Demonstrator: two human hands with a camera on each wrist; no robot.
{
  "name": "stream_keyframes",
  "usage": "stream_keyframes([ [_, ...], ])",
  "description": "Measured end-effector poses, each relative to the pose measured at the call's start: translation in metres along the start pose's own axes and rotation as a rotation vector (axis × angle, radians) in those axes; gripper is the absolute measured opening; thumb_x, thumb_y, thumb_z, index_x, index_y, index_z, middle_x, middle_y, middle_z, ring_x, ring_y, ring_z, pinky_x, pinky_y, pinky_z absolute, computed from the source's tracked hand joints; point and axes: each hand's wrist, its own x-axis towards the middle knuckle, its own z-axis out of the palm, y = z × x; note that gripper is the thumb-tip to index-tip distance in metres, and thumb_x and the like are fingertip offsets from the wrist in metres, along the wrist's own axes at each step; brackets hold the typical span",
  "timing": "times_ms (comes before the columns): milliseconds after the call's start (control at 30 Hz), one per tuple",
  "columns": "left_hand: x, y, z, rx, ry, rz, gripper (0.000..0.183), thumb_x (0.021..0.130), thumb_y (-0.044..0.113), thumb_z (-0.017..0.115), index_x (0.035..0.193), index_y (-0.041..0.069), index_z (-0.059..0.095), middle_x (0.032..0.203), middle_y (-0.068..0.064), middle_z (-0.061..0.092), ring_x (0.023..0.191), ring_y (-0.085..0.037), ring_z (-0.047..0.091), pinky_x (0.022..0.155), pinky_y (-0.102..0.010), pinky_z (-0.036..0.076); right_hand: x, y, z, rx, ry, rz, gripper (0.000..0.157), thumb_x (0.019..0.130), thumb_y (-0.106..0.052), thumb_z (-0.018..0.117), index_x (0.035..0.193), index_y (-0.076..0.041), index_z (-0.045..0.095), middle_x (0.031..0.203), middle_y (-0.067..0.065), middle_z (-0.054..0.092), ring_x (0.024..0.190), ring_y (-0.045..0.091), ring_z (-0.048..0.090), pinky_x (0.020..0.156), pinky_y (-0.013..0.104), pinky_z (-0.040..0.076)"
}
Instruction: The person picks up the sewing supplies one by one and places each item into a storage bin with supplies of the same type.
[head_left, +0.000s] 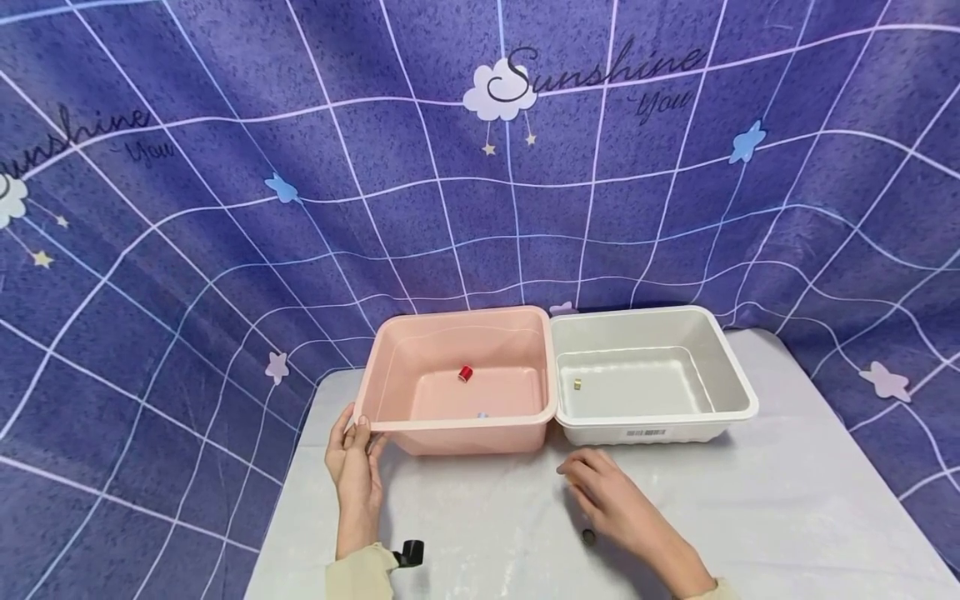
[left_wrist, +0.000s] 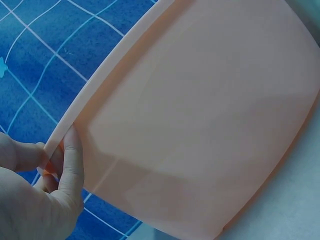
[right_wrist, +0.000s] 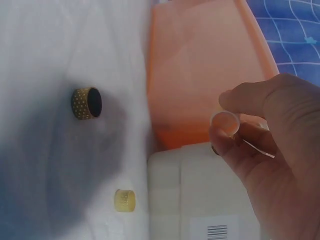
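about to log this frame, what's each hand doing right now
Left hand: closed, gripping the pink bin by its rim.
Right hand: closed, pinching a small ring-shaped piece.

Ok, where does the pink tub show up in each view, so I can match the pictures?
Head: the pink tub stands near the middle, left of the white tub.
Left wrist: the pink tub fills most of the picture.
Right wrist: the pink tub is at upper centre to right.
Shared landmark: the blue gridded cloth, in all three.
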Motion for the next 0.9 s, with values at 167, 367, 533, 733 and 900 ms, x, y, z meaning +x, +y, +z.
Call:
stream_keyframes([
  [167, 0.0008, -0.0003, 0.0007, 0.012, 0.005, 0.007, 0.05, 0.107, 0.011, 0.057, 0.153, 0.001, 0.042, 0.122, -0.015, 0.057, 0.089, -0.011, 0.07, 0.085, -0.025, 0.067, 0.0003, -0.0001, -0.0002, -0.006, -0.008, -0.001, 0.032, 0.083, 0.003, 0.082, 0.107, -0.016, 0.073, 0.112, -0.003, 0.068, 0.104, 0.013, 0.061, 0.085, 0.033, 0.059],
  [367, 0.0013, -0.0012, 0.0011, 0.008, 0.006, 0.005, 0.049, 0.107, 0.012, 0.058, 0.153, 0.002, 0.044, 0.123, -0.015, 0.057, 0.089, -0.012, 0.07, 0.085, -0.025, 0.067, -0.0035, 0.0009, 0.0016, -0.015, -0.023, 0.018, 0.032, 0.084, 0.002, 0.082, 0.108, -0.017, 0.073, 0.113, -0.004, 0.068, 0.105, 0.012, 0.062, 0.084, 0.032, 0.059],
  [533, 0.0013, 0.0002, 0.0013, 0.008, 0.007, -0.003, 0.049, 0.107, 0.012, 0.058, 0.153, 0.003, 0.044, 0.122, -0.015, 0.057, 0.09, -0.013, 0.07, 0.085, -0.025, 0.067, -0.0053, 0.0005, 0.0013, -0.013, -0.025, 0.035, 0.029, 0.086, -0.004, 0.083, 0.11, -0.016, 0.072, 0.114, -0.005, 0.068, 0.107, 0.012, 0.062, 0.086, 0.034, 0.06],
  [733, 0.0016, 0.0011, 0.0009, 0.002, 0.005, -0.009, 0.05, 0.107, 0.012, 0.058, 0.153, 0.003, 0.043, 0.121, -0.014, 0.057, 0.089, -0.012, 0.07, 0.085, -0.026, 0.067, -0.0045, 0.0008, -0.0018, -0.027, -0.04, 0.049, 0.032, 0.085, -0.002, 0.082, 0.112, -0.018, 0.072, 0.116, -0.006, 0.068, 0.111, 0.013, 0.062, 0.09, 0.035, 0.06],
  [900, 0.002, -0.0004, 0.0004, 0.005, 0.005, -0.001, 0.05, 0.107, 0.012, 0.058, 0.153, 0.003, 0.043, 0.12, -0.014, 0.058, 0.089, -0.013, 0.071, 0.085, -0.026, 0.067, -0.0022, 0.0015, -0.0037, -0.042, -0.004, 0.0, 0.033, 0.084, 0.0, 0.082, 0.11, -0.017, 0.072, 0.116, -0.004, 0.069, 0.108, 0.013, 0.062, 0.088, 0.033, 0.059],
])
